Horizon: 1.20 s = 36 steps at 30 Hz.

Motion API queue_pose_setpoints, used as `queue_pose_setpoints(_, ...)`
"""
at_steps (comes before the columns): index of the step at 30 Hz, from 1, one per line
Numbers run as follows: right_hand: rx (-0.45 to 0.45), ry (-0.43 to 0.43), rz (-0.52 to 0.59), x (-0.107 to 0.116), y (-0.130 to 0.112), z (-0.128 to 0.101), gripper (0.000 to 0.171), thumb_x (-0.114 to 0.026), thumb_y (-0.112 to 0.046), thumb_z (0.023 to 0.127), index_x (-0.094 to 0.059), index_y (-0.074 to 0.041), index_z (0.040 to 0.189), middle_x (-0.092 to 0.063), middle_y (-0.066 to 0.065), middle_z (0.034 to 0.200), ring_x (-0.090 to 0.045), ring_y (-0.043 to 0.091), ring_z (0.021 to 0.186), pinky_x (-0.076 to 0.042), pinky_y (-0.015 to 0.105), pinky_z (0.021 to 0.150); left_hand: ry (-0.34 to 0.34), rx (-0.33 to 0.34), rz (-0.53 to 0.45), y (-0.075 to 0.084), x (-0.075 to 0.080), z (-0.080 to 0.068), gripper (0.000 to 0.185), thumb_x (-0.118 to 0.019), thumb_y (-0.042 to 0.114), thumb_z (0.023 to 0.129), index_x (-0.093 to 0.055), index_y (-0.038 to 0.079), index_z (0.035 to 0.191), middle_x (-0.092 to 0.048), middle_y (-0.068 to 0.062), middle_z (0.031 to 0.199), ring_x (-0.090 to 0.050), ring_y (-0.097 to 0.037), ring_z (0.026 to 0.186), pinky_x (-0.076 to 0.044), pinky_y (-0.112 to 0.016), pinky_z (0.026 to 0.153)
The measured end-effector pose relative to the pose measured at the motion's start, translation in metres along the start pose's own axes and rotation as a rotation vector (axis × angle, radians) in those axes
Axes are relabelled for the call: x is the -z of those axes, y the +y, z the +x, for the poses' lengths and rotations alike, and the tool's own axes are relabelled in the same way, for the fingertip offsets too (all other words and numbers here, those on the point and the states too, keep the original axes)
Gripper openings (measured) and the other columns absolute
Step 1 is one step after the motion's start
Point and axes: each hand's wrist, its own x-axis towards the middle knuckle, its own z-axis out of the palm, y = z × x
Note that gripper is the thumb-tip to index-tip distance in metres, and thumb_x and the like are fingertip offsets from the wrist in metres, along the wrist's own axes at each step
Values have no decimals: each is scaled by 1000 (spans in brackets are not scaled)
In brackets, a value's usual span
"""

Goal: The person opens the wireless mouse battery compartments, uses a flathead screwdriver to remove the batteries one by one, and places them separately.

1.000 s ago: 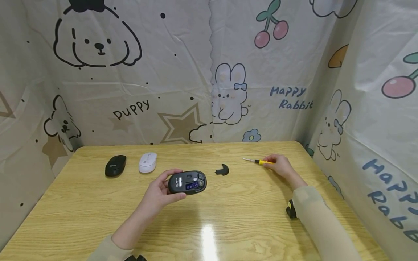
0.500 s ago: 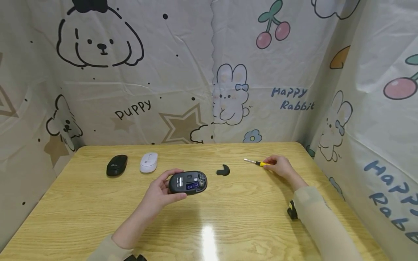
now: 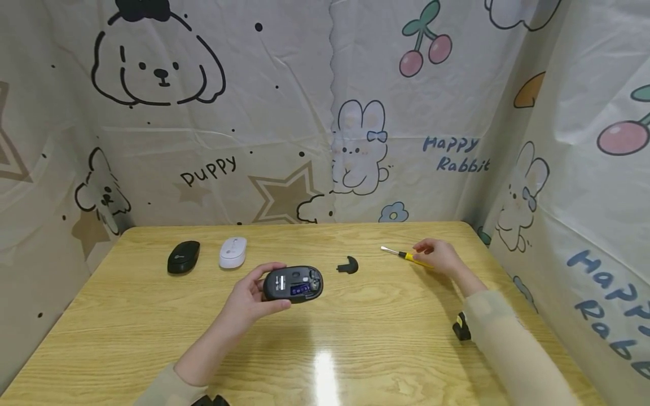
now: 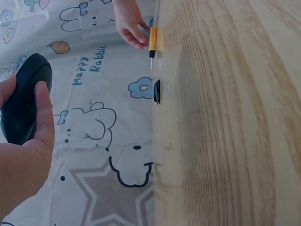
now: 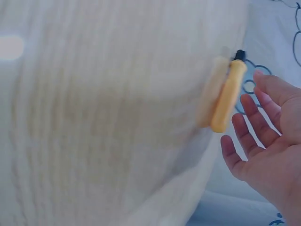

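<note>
My left hand [image 3: 250,296] grips a black computer mouse [image 3: 276,286] above the table, its underside facing me. The battery bay on it is uncovered, and a purple battery [image 3: 300,289] lies inside. A screwdriver [image 3: 417,260] with a yellow handle and metal shaft lies on the table at the right. Beside its handle is my right hand [image 3: 440,257], fingers relaxed and holding nothing; the right wrist view shows the fingers apart from the yellow handle [image 5: 229,98]. Between the two hands lies a small black cover [image 3: 349,265] with a tab.
Toward the back left of the wooden table [image 3: 203,338] rest another black mouse [image 3: 183,257] and a white mouse [image 3: 233,252]. A printed cloth [image 3: 284,113] hangs behind the table and along its sides.
My right hand has let go of the screwdriver, now lying on the table, and has drawn slightly away to the right. The left hand still holds the mouse in place.
</note>
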Motion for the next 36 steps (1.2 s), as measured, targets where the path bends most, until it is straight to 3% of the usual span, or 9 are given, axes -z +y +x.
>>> queue_pose_setpoints(5,19,12,-4,10,-10,-4,34,-65,-21,89,-62,0,115,-61,20,115,-52,36,108,-45,50,94,-5,-5,5,0,-1,1,75,-79,3,72,-42,13,137,-48,-21,135,-57,-30,115,-53,-32,89)
queue_pose_setpoints(13,52,32,-5,23,-31,-12,37,-65,-25,90,-60,-2,118,-60,19,118,-50,37,111,-44,52,96,-5,0,9,2,-1,0,74,-79,4,72,-43,14,136,-49,-21,135,-58,-29,113,-54,-32,88)
queue_pose_setpoints(19,48,42,24,31,-53,-20,39,-65,-25,90,-58,-2,121,-59,18,120,-49,35,113,-44,51,97,-4,4,-2,2,0,0,76,-79,3,71,-42,14,137,-49,-20,134,-59,-27,111,-55,-32,85)
queue_pose_setpoints(27,144,73,36,37,-85,-34,38,-66,-23,89,-59,-2,120,-61,17,119,-52,32,109,-47,49,96,12,2,13,3,-1,1,74,-80,4,71,-44,16,135,-50,-20,133,-59,-27,111,-55,-31,86)
queue_pose_setpoints(36,180,100,59,45,-114,-48,35,-67,-21,89,-60,-5,119,-61,14,118,-52,32,111,-46,48,97,2,-30,22,3,-2,1,73,-79,2,71,-45,13,135,-50,-20,133,-59,-27,110,-54,-30,87)
